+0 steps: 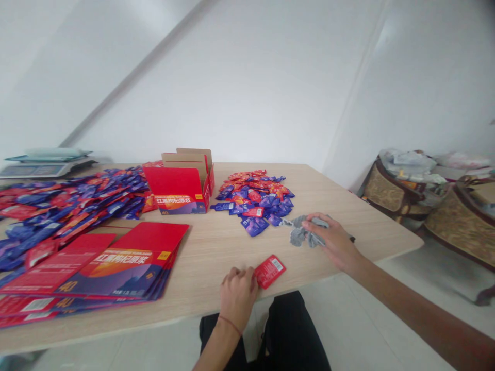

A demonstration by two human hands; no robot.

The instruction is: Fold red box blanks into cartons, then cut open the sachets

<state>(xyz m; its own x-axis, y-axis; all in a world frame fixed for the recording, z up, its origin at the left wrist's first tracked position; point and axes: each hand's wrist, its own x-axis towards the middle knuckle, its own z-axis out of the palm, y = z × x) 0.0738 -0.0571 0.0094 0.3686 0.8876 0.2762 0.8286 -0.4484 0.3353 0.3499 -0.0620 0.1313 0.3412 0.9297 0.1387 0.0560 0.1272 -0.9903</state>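
My left hand point(238, 294) is at the table's front edge, fingers curled and pinching the left end of a red sachet point(271, 271). The sachet lies by the table edge with its printed white label facing up. Farther right, my right hand point(332, 241) is closed on a crumpled grey cloth point(299, 234), which touches or hangs just above the tabletop; I cannot tell which. Beyond the hands lies a heap of red and purple sachets point(266, 198), its nearest ones loose at the front.
Flattened printed cartons point(127, 263) are stacked at the left front. Opened red boxes point(176, 188) stand behind them, beside a large sachet pile point(77, 206). A scale point(46, 167) sits at the back left. Chairs point(390, 190) loaded with bags stand right of the table point(348, 206).
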